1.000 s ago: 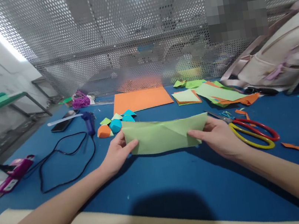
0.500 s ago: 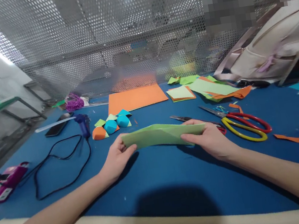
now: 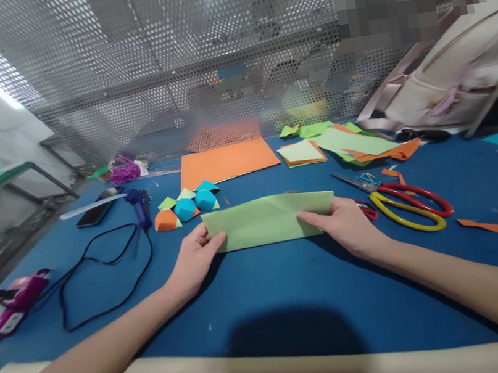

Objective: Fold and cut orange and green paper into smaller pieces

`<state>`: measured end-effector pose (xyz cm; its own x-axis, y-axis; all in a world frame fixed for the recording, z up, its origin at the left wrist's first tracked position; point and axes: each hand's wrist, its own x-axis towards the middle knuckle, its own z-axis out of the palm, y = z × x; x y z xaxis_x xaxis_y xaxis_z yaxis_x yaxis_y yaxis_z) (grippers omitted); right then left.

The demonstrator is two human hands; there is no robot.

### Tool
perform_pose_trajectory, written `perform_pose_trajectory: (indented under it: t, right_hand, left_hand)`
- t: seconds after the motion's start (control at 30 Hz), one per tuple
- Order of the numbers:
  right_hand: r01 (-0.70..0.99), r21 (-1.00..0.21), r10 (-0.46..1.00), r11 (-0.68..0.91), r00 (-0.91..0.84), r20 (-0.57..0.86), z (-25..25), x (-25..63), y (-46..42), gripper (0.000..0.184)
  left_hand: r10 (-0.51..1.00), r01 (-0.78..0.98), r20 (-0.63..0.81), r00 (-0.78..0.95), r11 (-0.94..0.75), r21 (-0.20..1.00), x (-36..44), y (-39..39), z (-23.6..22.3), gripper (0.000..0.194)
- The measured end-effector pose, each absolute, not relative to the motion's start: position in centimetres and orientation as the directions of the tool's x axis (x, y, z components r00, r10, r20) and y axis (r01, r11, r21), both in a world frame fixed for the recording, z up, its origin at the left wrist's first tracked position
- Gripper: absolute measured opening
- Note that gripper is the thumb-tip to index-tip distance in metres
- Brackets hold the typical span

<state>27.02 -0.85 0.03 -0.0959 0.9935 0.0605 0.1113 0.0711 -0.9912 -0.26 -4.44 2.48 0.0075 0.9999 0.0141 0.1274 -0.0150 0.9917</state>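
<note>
A folded strip of light green paper (image 3: 266, 220) is held over the blue table (image 3: 267, 308), between both of my hands. My left hand (image 3: 194, 258) pinches its left end, thumb on top. My right hand (image 3: 348, 226) pinches its right end. The paper faces me, its long edge level. Just behind it sit small folded paper shapes (image 3: 186, 207) in orange, teal and green.
Red and yellow scissors (image 3: 408, 205) lie right of my right hand. An orange sheet (image 3: 226, 160) and a pile of green and orange paper (image 3: 350, 147) lie behind. A black cable (image 3: 98, 277), a purple tool (image 3: 139, 204), a phone (image 3: 96, 213) and a pink device (image 3: 7, 305) are left. A backpack (image 3: 458, 80) stands far right.
The green paper was tipped nearly flat half a second ago and is now turned up to face me again. Both hands kept their grip on its ends.
</note>
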Motion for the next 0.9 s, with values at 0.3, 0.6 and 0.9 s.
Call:
perform_pose_trajectory:
  t: [0.3,0.6,0.9]
  right_hand:
    - [0.156,-0.973,0.980,0.170,-0.135,0.149,0.2,27.3,-0.6,0.036]
    - [0.167,-0.974,0.973,0.156,-0.195,0.123,0.4,27.3,-0.6,0.035]
    - [0.275,-0.947,0.979,0.165,-0.160,0.125,0.9,28.0,-0.4,0.035]
  left_hand:
    - [0.992,0.223,0.104,-0.064,-0.088,0.971,-0.7,-4.1,1.9,0.046]
    - [1.000,0.165,0.018,-0.012,-0.015,0.986,-0.8,-3.7,1.4,0.050]
    - [1.000,0.122,-0.007,0.018,0.005,0.992,-1.2,-3.6,2.2,0.051]
